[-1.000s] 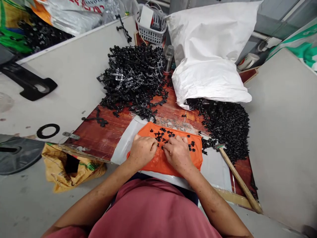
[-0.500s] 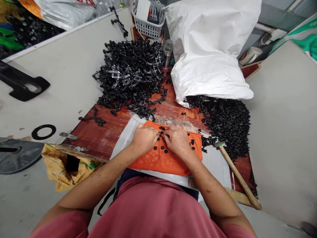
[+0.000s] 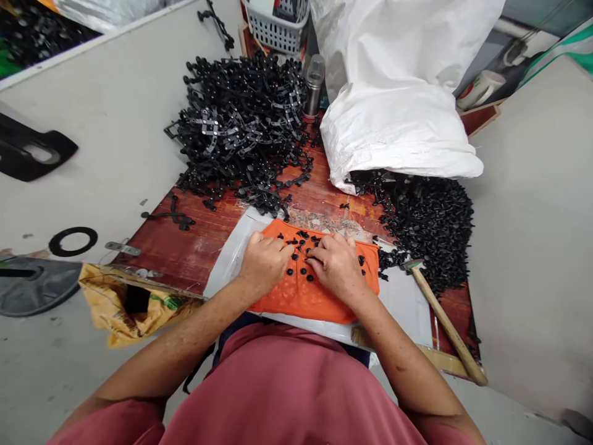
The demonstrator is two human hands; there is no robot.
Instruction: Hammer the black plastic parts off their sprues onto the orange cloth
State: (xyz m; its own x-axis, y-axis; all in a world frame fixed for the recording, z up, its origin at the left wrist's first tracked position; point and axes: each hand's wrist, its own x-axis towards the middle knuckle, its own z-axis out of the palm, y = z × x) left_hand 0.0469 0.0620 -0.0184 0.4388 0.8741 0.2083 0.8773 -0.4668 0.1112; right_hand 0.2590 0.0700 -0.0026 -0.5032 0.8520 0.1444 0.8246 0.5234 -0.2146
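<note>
An orange cloth (image 3: 296, 300) lies in front of me with several small black plastic pieces (image 3: 303, 271) scattered on it, many showing round heads. My left hand (image 3: 265, 262) is closed over the cloth's left part, its fingers curled with the thumb side by the pieces; what it holds is hidden. To the right, my right hand (image 3: 337, 264) has bent fingers in a pinch, with a small black piece at the fingertips. A short gap with loose pieces separates the two hands.
A heap of linked black parts (image 3: 241, 123) stands at back left. Small black pieces (image 3: 430, 228) spill from a white sack (image 3: 398, 130) at right. A hammer (image 3: 445, 321) lies beside the cloth. A glass bottle (image 3: 314, 86) and grey basket (image 3: 278, 32) stand behind; pale panels (image 3: 532, 247) flank the bench.
My hands have moved slightly apart, showing more black pieces between them. My left hand shifted left. The whole view has tilted a little downward.
</note>
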